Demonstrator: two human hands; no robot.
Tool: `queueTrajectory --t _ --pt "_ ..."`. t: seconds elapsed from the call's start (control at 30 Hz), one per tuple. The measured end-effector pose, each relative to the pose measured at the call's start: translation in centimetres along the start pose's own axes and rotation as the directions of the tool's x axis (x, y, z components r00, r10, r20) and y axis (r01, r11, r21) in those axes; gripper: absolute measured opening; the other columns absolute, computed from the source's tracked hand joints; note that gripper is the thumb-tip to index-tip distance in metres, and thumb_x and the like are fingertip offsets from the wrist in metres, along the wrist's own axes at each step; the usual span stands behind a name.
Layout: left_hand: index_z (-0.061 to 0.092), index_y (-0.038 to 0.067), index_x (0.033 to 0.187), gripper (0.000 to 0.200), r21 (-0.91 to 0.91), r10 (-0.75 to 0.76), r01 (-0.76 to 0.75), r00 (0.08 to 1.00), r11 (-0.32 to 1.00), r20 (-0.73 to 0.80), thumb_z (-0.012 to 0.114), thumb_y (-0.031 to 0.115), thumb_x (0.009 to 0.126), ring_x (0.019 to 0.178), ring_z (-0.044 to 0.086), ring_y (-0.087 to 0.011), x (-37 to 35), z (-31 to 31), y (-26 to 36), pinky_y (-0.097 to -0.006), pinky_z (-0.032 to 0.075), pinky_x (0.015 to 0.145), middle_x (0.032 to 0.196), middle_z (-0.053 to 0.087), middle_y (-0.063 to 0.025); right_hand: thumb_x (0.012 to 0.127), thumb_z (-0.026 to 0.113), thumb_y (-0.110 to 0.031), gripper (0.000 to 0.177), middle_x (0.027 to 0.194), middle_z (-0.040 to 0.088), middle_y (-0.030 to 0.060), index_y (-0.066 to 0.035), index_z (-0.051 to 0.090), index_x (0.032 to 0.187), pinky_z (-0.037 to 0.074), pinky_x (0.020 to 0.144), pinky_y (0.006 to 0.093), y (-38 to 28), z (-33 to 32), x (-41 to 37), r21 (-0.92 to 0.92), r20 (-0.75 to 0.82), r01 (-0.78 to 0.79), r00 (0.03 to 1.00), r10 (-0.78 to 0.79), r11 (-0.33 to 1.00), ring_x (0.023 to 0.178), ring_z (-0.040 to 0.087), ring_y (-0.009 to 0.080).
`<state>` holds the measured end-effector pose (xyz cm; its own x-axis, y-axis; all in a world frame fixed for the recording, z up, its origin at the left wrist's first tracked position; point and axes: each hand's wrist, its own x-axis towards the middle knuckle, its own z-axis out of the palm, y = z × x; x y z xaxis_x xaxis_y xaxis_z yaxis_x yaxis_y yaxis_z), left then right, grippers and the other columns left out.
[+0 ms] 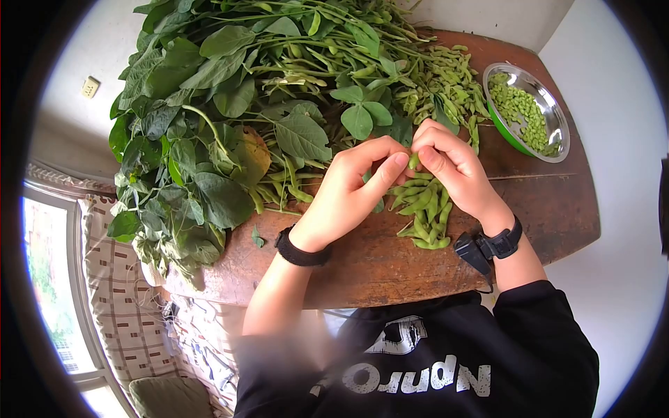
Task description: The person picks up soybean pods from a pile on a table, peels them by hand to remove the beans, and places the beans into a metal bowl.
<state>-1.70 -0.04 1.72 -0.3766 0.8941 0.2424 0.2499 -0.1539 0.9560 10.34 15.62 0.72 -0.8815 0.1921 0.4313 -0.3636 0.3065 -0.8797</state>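
My left hand point(357, 182) and my right hand point(456, 167) meet over the wooden table, fingers and thumbs closed on a small green soybean pod point(414, 161). Much of the pod is covered by the fingertips. Just below it on the table lies a small pile of picked soybean pods point(426, 209). Beyond my right hand is a larger heap of pods point(446, 80). A metal bowl point(564, 132) with a green outside, holding shelled green beans point(523, 115), stands to the right.
Leafy soybean plants point(230, 125) cover the left and back of the wooden table point(362, 275). White walls border its back and right. Black bands circle both wrists, the right one carrying a small dark device point(474, 252). A curtained window point(59, 279) and a cushion point(171, 397) are at lower left.
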Motion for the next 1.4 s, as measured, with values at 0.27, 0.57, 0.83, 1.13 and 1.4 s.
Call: queueTrajectory --t 0.27,0.57,0.83,1.13,1.4 --pt "0.061 0.000 0.099 0.023 -0.221 -0.037 0.056 0.995 0.974 0.089 0.053 0.022 0.101 0.082 0.057 -0.0088 -0.1 0.0 0.4 -0.0253 0.047 0.076 0.085 0.064 -0.0014 0.101 0.052 -0.019 0.020 0.087 0.046 0.0008 -0.002 0.055 0.091 0.038 0.072 0.0251 0.4 -0.1 -0.2 0.153 0.046 0.011 0.999 -0.018 0.988 0.080 0.044 0.0100" --pt "0.061 0.000 0.093 0.029 -0.212 -0.030 0.053 0.994 0.976 0.108 0.046 0.023 0.103 0.080 0.055 -0.0112 0.0 0.2 -0.1 -0.0270 0.046 0.077 0.085 0.062 -0.0026 0.101 0.052 -0.019 0.020 0.087 0.044 0.0010 -0.003 0.055 0.089 0.037 0.072 0.0249 0.1 0.2 -0.2 0.047 -0.010 0.012 1.000 -0.011 0.999 0.079 0.043 0.0104" --pt "0.060 0.000 0.092 0.030 -0.219 -0.010 0.038 0.992 0.975 0.127 0.044 0.022 0.104 0.079 0.055 -0.0108 -0.1 0.3 0.2 -0.0269 0.046 0.077 0.083 0.060 -0.0021 0.101 0.051 -0.019 0.021 0.088 0.043 0.0018 -0.003 0.055 0.089 0.038 0.073 0.0257 0.0 0.2 -0.3 0.086 0.015 0.018 1.000 -0.019 0.996 0.079 0.043 0.0112" --pt "0.058 0.000 0.090 0.022 -0.092 0.001 0.003 0.999 0.996 0.045 0.051 0.017 0.101 0.075 0.054 -0.0131 0.0 0.4 -0.3 -0.0296 0.045 0.070 0.078 0.057 -0.0042 0.096 0.057 -0.009 0.006 0.092 0.045 0.0017 -0.005 0.052 0.097 0.039 0.068 0.0230 0.0 1.2 -0.3 -0.104 -0.196 0.078 0.976 -0.097 0.992 0.077 0.042 0.0106" --pt "0.057 -0.002 0.091 0.012 0.303 0.139 -0.102 0.985 0.948 -0.103 0.058 0.010 0.093 0.073 0.053 -0.0346 0.1 1.1 -0.5 -0.0390 0.045 0.068 0.079 0.056 -0.0165 0.087 0.067 0.000 0.013 0.092 0.060 0.0062 -0.003 0.062 0.098 0.049 0.067 0.0256 -0.3 1.8 -0.4 -0.490 -0.315 0.075 0.914 -0.257 0.868 0.075 0.058 0.0139"
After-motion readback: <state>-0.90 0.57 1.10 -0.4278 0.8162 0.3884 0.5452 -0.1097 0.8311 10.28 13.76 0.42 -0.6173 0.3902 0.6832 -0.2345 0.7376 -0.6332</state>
